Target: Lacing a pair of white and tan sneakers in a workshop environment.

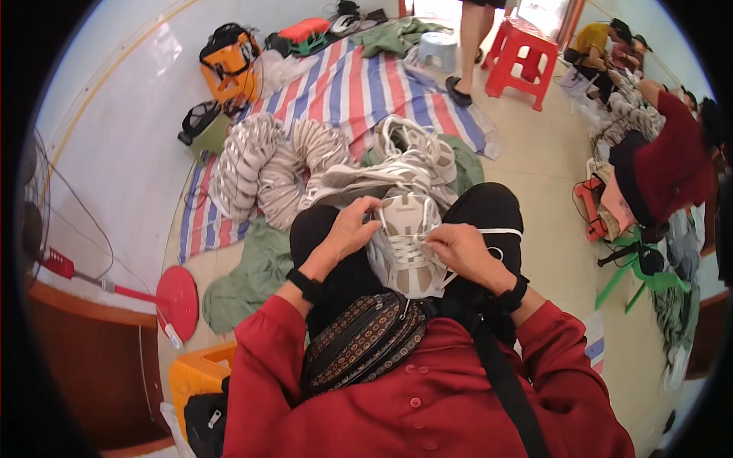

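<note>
A white and beige sneaker lies in my lap between my knees, its toe toward me. At the far left of its opening, the thumb and finger of my left hand close on the shoe's side edge. My right hand has its fingers pinched together at the right of the lacing, on a white shoelace; the fingertips partly hide the grip. A loose white lace runs across my right thigh. Just beyond my knees, more similar sneakers are heaped.
Rows of nested beige shoes lie on a striped sheet ahead left. A red stool stands at the far right, near a person's leg. People sit along the right, one in a dark red top. A red fan base is at left.
</note>
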`<state>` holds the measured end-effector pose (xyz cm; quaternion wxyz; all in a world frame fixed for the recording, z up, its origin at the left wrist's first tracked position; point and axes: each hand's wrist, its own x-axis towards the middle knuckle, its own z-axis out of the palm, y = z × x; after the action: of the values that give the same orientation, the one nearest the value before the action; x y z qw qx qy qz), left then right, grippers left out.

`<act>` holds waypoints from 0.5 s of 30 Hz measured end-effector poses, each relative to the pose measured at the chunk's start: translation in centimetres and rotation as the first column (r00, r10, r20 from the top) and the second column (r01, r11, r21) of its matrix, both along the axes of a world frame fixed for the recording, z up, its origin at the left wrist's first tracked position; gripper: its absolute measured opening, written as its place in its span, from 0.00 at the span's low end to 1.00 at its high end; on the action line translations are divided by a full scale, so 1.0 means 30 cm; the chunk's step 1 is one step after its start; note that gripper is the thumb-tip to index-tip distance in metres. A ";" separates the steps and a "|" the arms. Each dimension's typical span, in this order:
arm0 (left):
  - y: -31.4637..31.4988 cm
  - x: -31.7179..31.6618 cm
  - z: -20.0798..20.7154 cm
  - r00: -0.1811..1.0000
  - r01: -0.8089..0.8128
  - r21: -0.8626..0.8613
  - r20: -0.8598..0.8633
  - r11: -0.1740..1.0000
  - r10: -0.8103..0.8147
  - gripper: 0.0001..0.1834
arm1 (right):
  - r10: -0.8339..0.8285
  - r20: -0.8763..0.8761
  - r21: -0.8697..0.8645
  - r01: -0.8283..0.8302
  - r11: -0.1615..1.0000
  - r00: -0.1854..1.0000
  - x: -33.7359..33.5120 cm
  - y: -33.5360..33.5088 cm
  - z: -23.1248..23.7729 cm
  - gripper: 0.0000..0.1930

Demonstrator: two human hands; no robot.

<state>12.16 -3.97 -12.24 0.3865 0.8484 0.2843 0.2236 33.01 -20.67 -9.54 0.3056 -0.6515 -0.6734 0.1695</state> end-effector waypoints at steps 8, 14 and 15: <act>0.000 -0.021 0.012 0.998 0.000 -0.237 -0.066 0.972 -0.017 0.28 | -0.130 -0.002 0.184 0.128 0.974 0.992 -0.051 0.056 -0.038 0.05; 0.061 0.005 -0.014 0.994 0.047 -0.252 -0.079 0.967 -0.069 0.29 | -0.102 0.248 0.124 0.073 0.990 0.963 -0.053 0.085 -0.077 0.04; 0.067 0.020 -0.002 0.995 0.045 -0.257 -0.078 0.965 -0.067 0.29 | -0.097 0.274 0.107 0.070 0.992 0.957 -0.051 0.090 -0.078 0.04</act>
<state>12.77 -1.97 -12.31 0.4857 0.8083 0.3029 0.1378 31.48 -17.95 -11.88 0.2455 -0.6812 -0.6890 0.0305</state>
